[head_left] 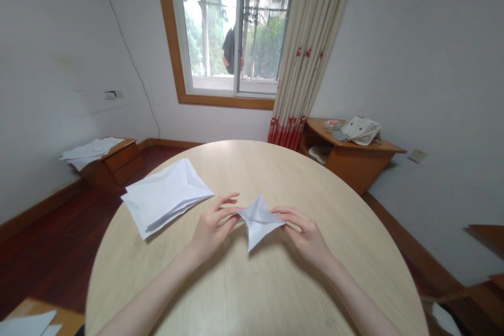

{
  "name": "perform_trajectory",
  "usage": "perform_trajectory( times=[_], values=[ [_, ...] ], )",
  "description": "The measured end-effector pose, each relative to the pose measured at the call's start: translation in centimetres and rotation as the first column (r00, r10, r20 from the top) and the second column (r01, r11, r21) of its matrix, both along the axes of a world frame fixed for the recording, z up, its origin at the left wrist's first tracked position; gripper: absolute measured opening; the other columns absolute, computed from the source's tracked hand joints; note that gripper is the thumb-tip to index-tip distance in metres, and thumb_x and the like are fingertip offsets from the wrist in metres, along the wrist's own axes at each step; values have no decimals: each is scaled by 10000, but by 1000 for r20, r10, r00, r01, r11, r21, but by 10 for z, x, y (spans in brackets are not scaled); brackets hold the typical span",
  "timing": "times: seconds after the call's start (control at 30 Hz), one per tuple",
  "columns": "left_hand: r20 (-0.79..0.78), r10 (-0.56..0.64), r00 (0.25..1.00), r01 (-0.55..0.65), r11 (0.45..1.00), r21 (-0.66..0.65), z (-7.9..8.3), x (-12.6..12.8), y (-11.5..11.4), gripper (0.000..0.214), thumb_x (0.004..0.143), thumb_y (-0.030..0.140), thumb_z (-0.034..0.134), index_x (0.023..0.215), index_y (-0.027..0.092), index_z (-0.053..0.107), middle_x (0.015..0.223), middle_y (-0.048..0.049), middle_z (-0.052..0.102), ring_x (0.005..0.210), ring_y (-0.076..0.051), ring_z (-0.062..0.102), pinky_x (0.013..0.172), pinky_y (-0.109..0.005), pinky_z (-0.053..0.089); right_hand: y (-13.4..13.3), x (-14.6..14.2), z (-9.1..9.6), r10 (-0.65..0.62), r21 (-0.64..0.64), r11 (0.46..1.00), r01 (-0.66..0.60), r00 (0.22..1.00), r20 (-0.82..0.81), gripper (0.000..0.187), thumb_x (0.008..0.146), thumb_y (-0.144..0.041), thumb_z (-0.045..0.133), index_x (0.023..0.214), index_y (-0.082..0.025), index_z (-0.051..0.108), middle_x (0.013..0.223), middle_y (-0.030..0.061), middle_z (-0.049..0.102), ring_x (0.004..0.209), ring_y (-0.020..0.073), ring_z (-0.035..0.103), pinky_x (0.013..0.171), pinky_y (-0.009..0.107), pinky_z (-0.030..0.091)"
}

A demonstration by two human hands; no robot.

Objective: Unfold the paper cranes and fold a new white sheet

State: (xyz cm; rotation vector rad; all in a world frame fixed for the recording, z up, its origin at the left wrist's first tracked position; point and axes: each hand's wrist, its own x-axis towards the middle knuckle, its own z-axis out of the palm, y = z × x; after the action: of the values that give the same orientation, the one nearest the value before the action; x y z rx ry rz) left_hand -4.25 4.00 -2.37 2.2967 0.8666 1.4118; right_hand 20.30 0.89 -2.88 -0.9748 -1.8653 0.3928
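Note:
Between my two hands is a folded white paper [260, 222], shaped like a four-pointed star with creases meeting at its middle. My left hand [218, 220] pinches its left point between thumb and fingers, with some fingers held apart. On the other side, my right hand [301, 228] grips the right point, thumb below and fingers on top. One point of the paper faces away from me and another faces toward me. The paper is held just over the round wooden table [252, 299]. A stack of white paper sheets [167, 194] lies to the left of my left hand.
Beyond the table are a window [236, 37] and a patterned curtain [307, 47]. A corner cabinet [350, 160] with a cloth bag [361, 130] stands at the back right. More paper [90, 149] lies on a small cabinet [122, 160] at the left.

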Motion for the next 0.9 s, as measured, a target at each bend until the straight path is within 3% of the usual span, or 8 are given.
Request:
perform_trajectory(
  times=[0.17, 0.4, 0.57, 0.63, 0.73, 0.8, 0.9],
  values=[
    [-49, -67, 997, 59, 987, -151, -4, 2, -2, 260, 909, 154, 462, 1032, 194, 688, 1074, -65, 707, 1014, -188, 646, 909, -345, 501, 0, -1, -1, 1, 22, 1000, -1, 1000, 2, 228, 839, -109, 515, 868, -251, 691, 980, 53, 718, 935, 203, 662, 818, 363, 535],
    [-114, -147, 983, 109, 953, -284, -5, 5, -7, 400, 918, 165, 372, 1238, 222, 605, 1254, -31, 634, 1170, -190, 581, 1017, -356, 436, -4, -6, 1, -38, 104, 994, 37, 999, 2, 165, 838, -98, 543, 842, -228, 644, 816, 27, 677, 788, 169, 645, 707, 286, 530],
    [-127, -160, 979, 111, 938, -328, -8, 5, -9, 451, 960, 220, 324, 1398, 243, 431, 1349, -24, 552, 1230, -198, 531, 1036, -388, 415, -9, -13, 2, -66, 120, 991, 67, 998, -10, 114, 849, -131, 559, 817, -225, 616, 751, 19, 666, 698, 162, 632, 630, 268, 523],
    [-145, -191, 971, 134, 934, -331, -9, 6, -10, 471, 975, 262, 339, 1445, 258, 337, 1343, -38, 562, 1214, -207, 545, 1019, -400, 425, -10, -14, 2, -68, 140, 988, 70, 998, -16, 117, 852, -128, 560, 819, -225, 617, 741, 16, 671, 687, 159, 636, 624, 263, 524],
    [-222, -244, 944, 175, 941, -291, -11, 9, -13, 646, 918, 333, 519, 1483, 255, 217, 1355, -86, 548, 1211, -237, 540, 1004, -423, 429, -12, -16, 3, -61, 179, 982, 63, 998, -21, 136, 855, -118, 557, 838, -231, 631, 751, 12, 687, 698, 161, 654, 636, 267, 535],
    [-281, -220, 934, 150, 957, -248, -14, 11, -15, 787, 846, 324, 637, 1486, 254, 184, 1362, -115, 534, 1206, -254, 539, 992, -433, 438, -12, -16, 2, -52, 193, 980, 53, 999, -13, 158, 861, -117, 546, 866, -238, 646, 771, 16, 703, 717, 169, 670, 650, 280, 548],
    [-330, -144, 933, 93, 982, -165, -22, 14, -16, 740, 846, 235, 625, 1463, 249, 216, 1349, -124, 537, 1194, -247, 548, 981, -429, 455, -13, -15, 0, -41, 222, 974, 36, 999, 18, 207, 873, -107, 520, 931, -242, 666, 818, 37, 725, 761, 185, 691, 681, 304, 569]
  ],
)
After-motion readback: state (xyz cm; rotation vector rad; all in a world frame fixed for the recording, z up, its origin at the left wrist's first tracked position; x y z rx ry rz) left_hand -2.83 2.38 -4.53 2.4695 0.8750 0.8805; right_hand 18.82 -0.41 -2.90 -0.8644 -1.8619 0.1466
